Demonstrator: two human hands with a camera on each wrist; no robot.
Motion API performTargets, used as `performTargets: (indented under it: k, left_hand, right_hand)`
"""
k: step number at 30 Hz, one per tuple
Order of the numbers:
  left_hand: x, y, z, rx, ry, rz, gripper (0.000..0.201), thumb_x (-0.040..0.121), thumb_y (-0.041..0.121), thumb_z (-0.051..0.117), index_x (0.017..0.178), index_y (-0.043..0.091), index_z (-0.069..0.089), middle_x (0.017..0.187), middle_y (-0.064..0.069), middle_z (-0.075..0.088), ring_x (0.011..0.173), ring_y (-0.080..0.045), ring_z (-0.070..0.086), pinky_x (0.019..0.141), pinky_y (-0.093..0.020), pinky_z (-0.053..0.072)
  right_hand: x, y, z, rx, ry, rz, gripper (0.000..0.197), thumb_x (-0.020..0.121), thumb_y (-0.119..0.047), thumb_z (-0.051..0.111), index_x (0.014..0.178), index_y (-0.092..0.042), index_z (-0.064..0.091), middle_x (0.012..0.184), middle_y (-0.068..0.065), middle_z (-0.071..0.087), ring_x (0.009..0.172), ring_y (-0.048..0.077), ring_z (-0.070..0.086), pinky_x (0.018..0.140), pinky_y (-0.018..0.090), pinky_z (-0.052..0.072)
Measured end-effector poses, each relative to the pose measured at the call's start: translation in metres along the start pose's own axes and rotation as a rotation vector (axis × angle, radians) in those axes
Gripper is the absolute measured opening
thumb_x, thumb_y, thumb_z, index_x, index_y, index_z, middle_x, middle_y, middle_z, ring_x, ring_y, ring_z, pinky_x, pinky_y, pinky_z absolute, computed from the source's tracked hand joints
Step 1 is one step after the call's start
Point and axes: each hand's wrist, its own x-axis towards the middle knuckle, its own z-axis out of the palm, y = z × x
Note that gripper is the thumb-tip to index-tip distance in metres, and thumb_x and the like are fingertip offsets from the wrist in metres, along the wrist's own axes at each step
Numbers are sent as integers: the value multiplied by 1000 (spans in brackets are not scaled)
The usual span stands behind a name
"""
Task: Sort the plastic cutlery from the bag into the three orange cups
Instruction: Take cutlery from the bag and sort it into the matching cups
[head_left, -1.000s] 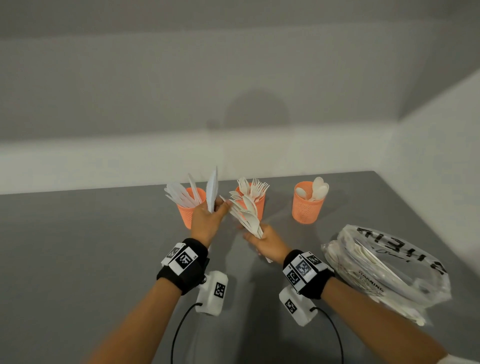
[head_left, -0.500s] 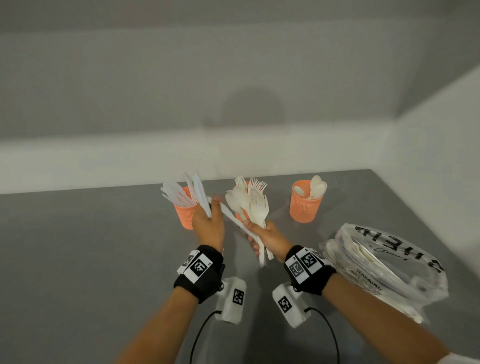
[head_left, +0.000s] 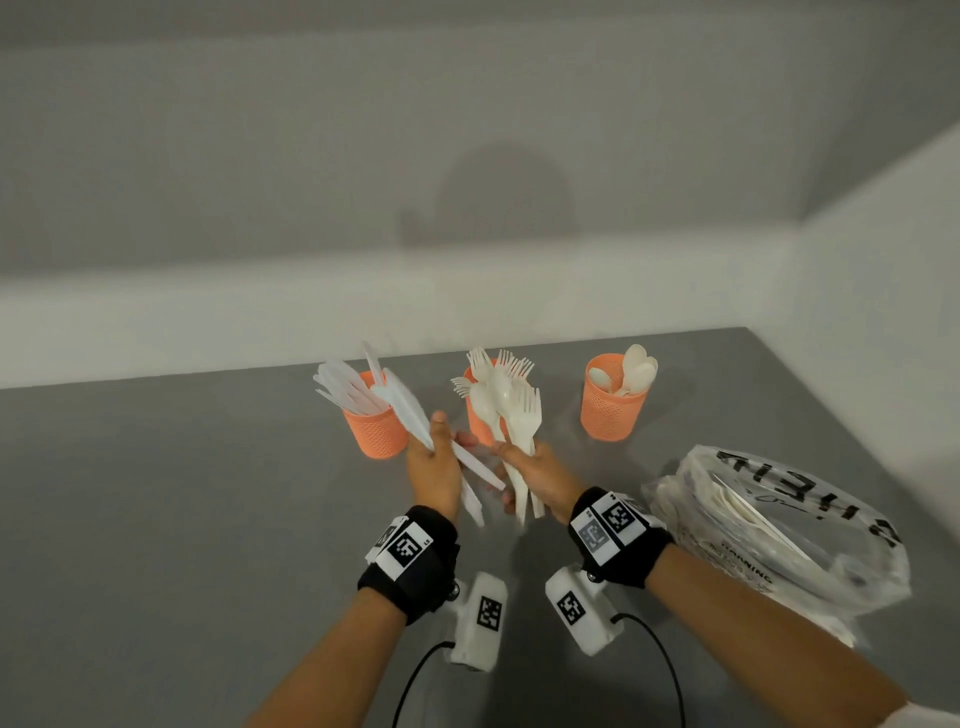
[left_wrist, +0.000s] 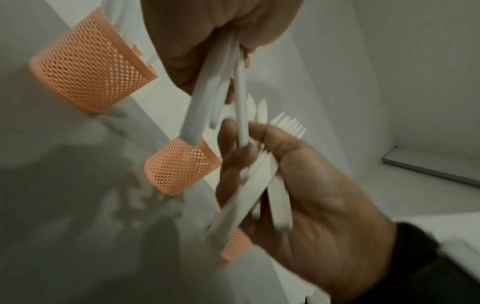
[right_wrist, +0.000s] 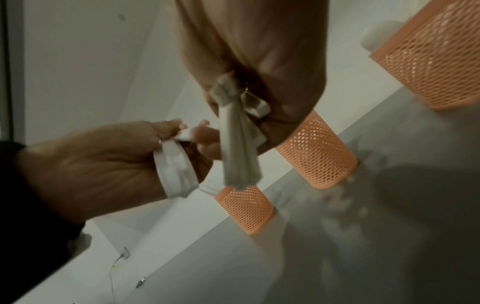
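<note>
My left hand (head_left: 434, 462) grips several white knives (head_left: 402, 408), blades slanting up-left over the left orange cup (head_left: 376, 434), which holds more knives. My right hand (head_left: 530, 462), close beside it, grips an upright bundle of cream forks and spoons (head_left: 511, 410) in front of the middle cup (head_left: 478, 418), which holds forks. The right cup (head_left: 613, 405) holds spoons. In the left wrist view, the knife handles (left_wrist: 221, 92) hang from my left hand (left_wrist: 207, 30). In the right wrist view, the bundle's handles (right_wrist: 239, 148) hang from my right hand (right_wrist: 254, 51).
A clear plastic bag (head_left: 779, 535) with black lettering and more cutlery inside lies on the grey table (head_left: 156, 519) at the right. White walls close the table at the back and right. Cables run from both wrist cameras toward me.
Both hands have drawn back from the cups, toward me. The right hand's bundle has swung from leaning left to upright. The left hand's knives have tilted up-left.
</note>
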Motion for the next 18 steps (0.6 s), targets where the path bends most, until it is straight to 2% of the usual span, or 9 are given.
performTargets:
  k: [1, 4, 6, 8, 10, 12, 14, 15, 18]
  left_hand:
    - [3, 0, -2, -30, 10, -19, 39, 99, 30, 39, 67, 13, 51, 58, -3, 59, 54, -17, 58, 60, -30, 50]
    - [9, -5, -9, -50, -12, -70, 41, 97, 32, 45, 60, 13, 43, 41, 4, 43, 36, -12, 44, 45, -26, 42]
    - [16, -8, -13, 35, -32, -84, 38, 93, 34, 51, 62, 15, 40, 47, 1, 35, 36, -10, 34, 41, -22, 33]
    - [31, -3, -17, 111, 0, -63, 34, 90, 36, 57, 66, 16, 43, 53, -1, 35, 44, -13, 33, 43, -22, 30]
    - [55, 11, -18, 137, 74, -48, 36, 88, 40, 59, 66, 15, 46, 53, 0, 40, 51, -17, 39, 51, -25, 34]
    - [88, 31, -19, 133, 178, -6, 45, 86, 48, 56, 60, 14, 44, 45, 2, 46, 49, -17, 48, 56, -25, 44]
    - [119, 49, -17, 116, 281, 47, 52, 80, 63, 52, 59, 16, 43, 45, 0, 49, 51, -21, 54, 65, -29, 54]
    - [133, 56, -16, 117, 304, 77, 54, 79, 66, 50, 61, 17, 42, 49, -3, 48, 53, -25, 54, 65, -31, 54]
    - [157, 59, -13, 110, 307, 186, 52, 91, 51, 47, 54, 14, 38, 50, -6, 42, 43, -13, 43, 49, -19, 41]
  right_hand:
    - [1, 2, -4, -16, 24, 8, 22, 95, -24, 51, 101, -4, 57, 65, 10, 62, 36, 12, 51, 40, 22, 46]
    - [3, 5, -16, -36, 59, 11, 10, 95, -23, 51, 91, -13, 53, 59, 5, 58, 34, 8, 46, 39, 20, 42]
    - [4, 4, -24, -59, 59, 23, 15, 94, -25, 53, 83, -15, 51, 55, 1, 47, 33, 6, 37, 38, 20, 37]
    - [7, 2, -32, -73, 54, 38, 20, 93, -29, 54, 80, -14, 48, 52, -2, 39, 34, 6, 31, 37, 18, 32]
    - [10, 0, -38, -75, 59, 61, 23, 91, -31, 56, 84, -11, 48, 50, -3, 36, 34, 6, 29, 35, 17, 28]
    - [11, -2, -41, -51, 72, 75, 22, 91, -30, 57, 87, -11, 48, 46, -5, 36, 32, 5, 28, 34, 16, 26]
    - [11, -2, -44, -16, 73, 78, 21, 92, -29, 56, 88, -11, 48, 43, -7, 36, 31, 4, 27, 34, 16, 24]
    - [9, -2, -45, -6, 71, 78, 21, 92, -29, 56, 85, -11, 48, 42, -8, 37, 31, 4, 27, 34, 16, 24]
    - [4, -5, -50, 4, 72, 56, 25, 92, -30, 56, 73, -16, 45, 44, -7, 37, 33, 5, 26, 36, 17, 24]
